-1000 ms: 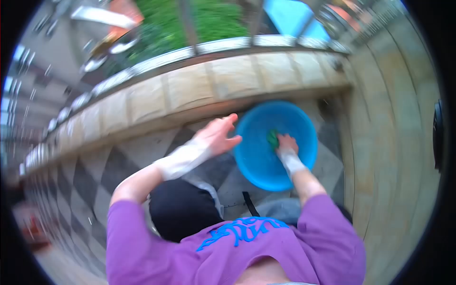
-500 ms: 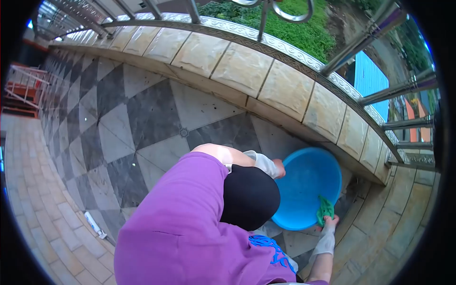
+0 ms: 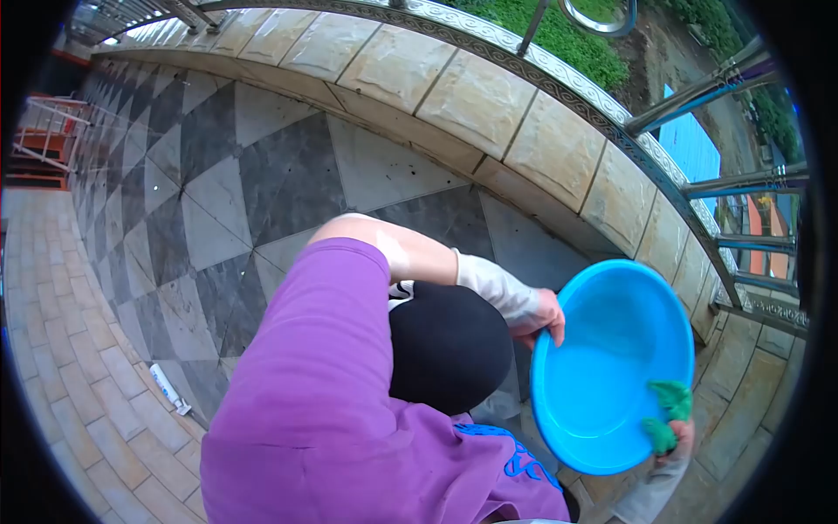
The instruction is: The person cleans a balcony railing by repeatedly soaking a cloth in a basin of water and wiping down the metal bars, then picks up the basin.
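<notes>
A blue plastic basin is tilted on its side, its open inside turned toward me. My left hand, its forearm in a whitish sleeve cover, is closed on the upper left part of the rim. At the lower right rim, my right hand holds a bunched green cloth. The cloth lies against the inner wall and edge of the basin. Part of the right hand is hidden by the cloth and rim.
A low stone-faced ledge carries a metal railing beyond the basin. Grey and white tiles cover the floor. A white tube lies at lower left; a white rack stands far left. My black-clad knee is beside the basin.
The basin has been raised and tipped up, shifting right and nearer to me. My left hand has moved right along with it, and the cloth has moved to the lower right rim.
</notes>
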Tool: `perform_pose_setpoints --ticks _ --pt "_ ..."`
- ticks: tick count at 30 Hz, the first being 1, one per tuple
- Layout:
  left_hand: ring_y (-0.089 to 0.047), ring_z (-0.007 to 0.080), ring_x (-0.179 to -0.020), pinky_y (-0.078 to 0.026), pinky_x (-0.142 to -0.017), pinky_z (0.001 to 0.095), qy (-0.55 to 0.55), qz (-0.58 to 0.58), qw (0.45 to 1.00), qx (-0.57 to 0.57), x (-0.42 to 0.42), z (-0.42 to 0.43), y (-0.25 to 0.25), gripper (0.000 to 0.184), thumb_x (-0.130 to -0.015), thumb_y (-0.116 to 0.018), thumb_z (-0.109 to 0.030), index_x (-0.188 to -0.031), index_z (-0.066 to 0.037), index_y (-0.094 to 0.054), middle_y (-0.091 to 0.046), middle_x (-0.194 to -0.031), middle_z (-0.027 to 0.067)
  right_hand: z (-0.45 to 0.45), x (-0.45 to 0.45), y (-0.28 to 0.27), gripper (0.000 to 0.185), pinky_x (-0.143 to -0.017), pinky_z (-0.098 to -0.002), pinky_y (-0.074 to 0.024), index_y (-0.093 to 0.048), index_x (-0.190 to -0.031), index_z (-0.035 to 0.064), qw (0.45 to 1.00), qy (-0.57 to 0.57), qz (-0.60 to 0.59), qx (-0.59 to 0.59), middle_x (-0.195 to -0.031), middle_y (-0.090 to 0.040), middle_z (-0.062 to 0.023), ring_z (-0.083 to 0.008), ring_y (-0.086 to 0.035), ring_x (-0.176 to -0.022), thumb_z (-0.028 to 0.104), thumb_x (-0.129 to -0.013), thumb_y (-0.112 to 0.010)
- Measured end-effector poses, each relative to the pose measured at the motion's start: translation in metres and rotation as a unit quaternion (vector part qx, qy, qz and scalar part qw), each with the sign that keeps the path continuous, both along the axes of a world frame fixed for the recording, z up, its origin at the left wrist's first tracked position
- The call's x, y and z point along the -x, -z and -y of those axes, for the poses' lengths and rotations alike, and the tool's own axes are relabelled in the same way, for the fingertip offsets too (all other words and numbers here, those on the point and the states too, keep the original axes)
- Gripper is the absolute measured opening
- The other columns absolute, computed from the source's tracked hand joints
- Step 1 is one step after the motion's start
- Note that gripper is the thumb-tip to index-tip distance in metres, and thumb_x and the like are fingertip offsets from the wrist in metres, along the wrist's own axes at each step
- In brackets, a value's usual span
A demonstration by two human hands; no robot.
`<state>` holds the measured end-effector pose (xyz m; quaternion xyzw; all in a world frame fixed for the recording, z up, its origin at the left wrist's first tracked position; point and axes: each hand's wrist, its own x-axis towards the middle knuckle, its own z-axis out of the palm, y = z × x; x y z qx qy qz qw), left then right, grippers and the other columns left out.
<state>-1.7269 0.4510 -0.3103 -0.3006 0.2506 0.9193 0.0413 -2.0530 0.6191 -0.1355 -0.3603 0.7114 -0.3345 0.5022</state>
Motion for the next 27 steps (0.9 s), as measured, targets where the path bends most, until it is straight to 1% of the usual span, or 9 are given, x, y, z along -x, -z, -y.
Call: perform_pose_setpoints --ticks 2,8,10,13,16,18,23,26,27 --pt "-0.064 0.0201 -0.062 -0.053 -0.063 0.0313 0.019 -0.035 0.998 -0.046 -0.004 0.014 -0.014 0.007 -0.076 -0.067 -0.009 -0.079 -0.002 -0.066 -0.066 -0.076 0.0094 0.028 -0.02 -0.038 0.057 -0.078 -0.0319 -0.0552 -0.047 -0.13 -0.002 0.997 -0.06 -0.035 0.039 -0.123 -0.059 -0.0158 -0.0265 -0.055 -0.113 0.002 -0.076 -0.062" --pt "-0.061 0.0166 -0.052 -0.049 -0.05 0.0241 -0.1 -0.039 0.988 -0.113 -0.073 0.039 -0.031 0.009 -0.074 -0.067 -0.004 -0.071 -0.009 -0.06 -0.062 -0.067 0.0035 0.112 -0.041 -0.072 0.03 -0.052 -0.0206 -0.0488 -0.054 -0.117 0.0001 0.978 -0.008 -0.103 0.183 -0.078 -0.064 -0.0035 -0.0059 -0.058 -0.06 0.019 -0.094 -0.05" --pt "-0.065 0.0179 -0.058 -0.049 -0.047 0.0298 -0.134 -0.037 0.984 -0.114 -0.097 0.047 -0.032 0.006 -0.075 -0.069 -0.004 -0.081 -0.003 -0.068 -0.068 -0.078 0.0075 0.14 -0.033 -0.061 0.034 -0.053 -0.0201 -0.0478 -0.051 -0.121 -0.0004 0.974 -0.023 -0.081 0.21 -0.081 -0.062 -0.0038 -0.0065 -0.057 -0.061 0.024 -0.098 -0.046" --pt "-0.063 0.0196 -0.053 -0.046 -0.044 0.0304 -0.125 -0.002 0.985 -0.121 -0.123 0.05 -0.046 0.006 -0.075 -0.069 -0.005 -0.08 -0.004 -0.068 -0.068 -0.077 0.0081 0.172 -0.023 -0.06 0.045 -0.072 -0.0244 -0.054 -0.042 -0.132 -0.003 0.977 -0.07 0.183 0.081 -0.108 -0.064 -0.012 -0.0133 -0.063 -0.082 0.029 -0.101 -0.04" --pt "-0.063 0.0203 -0.054 -0.048 -0.046 0.0305 -0.16 0.052 0.981 -0.093 -0.122 0.043 -0.047 0.005 -0.075 -0.069 -0.005 -0.08 -0.003 -0.068 -0.067 -0.077 0.0093 0.162 -0.018 -0.029 0.046 -0.062 -0.024 -0.0543 -0.045 -0.131 -0.0029 0.973 -0.116 0.194 0.054 -0.107 -0.064 -0.0113 -0.011 -0.063 -0.076 0.023 -0.094 -0.051" --pt "-0.067 0.0209 -0.07 -0.053 -0.059 0.0318 -0.144 0.081 0.986 -0.033 -0.113 0.042 -0.07 0.017 -0.078 -0.07 -0.01 -0.092 0.0 -0.068 -0.069 -0.083 0.0107 0.145 -0.013 -0.012 0.049 -0.056 -0.0228 -0.0534 -0.046 -0.131 -0.0021 0.992 -0.077 0.099 -0.001 -0.105 -0.064 -0.0102 -0.0104 -0.062 -0.069 0.017 -0.088 -0.059" --pt "-0.067 0.0206 -0.086 -0.054 -0.078 0.0326 0.01 -0.002 0.997 0.078 -0.085 0.042 -0.089 0.041 -0.082 -0.073 -0.025 -0.107 0.005 -0.062 -0.068 -0.095 0.0102 0.064 0.006 0.036 0.067 -0.051 -0.0254 -0.0533 -0.044 -0.135 0.0009 0.993 0.077 0.089 -0.023 -0.104 -0.063 -0.01 -0.0145 -0.063 -0.065 -0.006 -0.069 -0.047" --pt "-0.063 0.0199 -0.096 -0.043 -0.096 0.0299 0.129 -0.148 0.977 0.082 -0.082 0.049 -0.083 0.053 -0.082 -0.072 -0.038 -0.115 0.001 -0.06 -0.06 -0.116 0.0098 0.008 0.041 0.091 0.079 -0.061 -0.0289 -0.0587 -0.035 -0.143 0.0026 0.974 0.192 0.115 0.017 -0.124 -0.056 -0.0173 -0.0266 -0.068 -0.089 -0.008 -0.066 -0.047" --pt "-0.063 0.0199 -0.096 -0.043 -0.096 0.0299 0.13 -0.147 0.977 0.08 -0.082 0.05 -0.081 0.053 -0.082 -0.072 -0.038 -0.115 0.001 -0.06 -0.06 -0.116 0.0098 -0.004 0.045 0.1 0.085 -0.063 -0.0328 -0.0601 -0.028 -0.147 0.0052 0.972 0.198 0.126 0.023 -0.138 -0.046 -0.0219 -0.0383 -0.064 -0.103 -0.008 -0.065 -0.047"
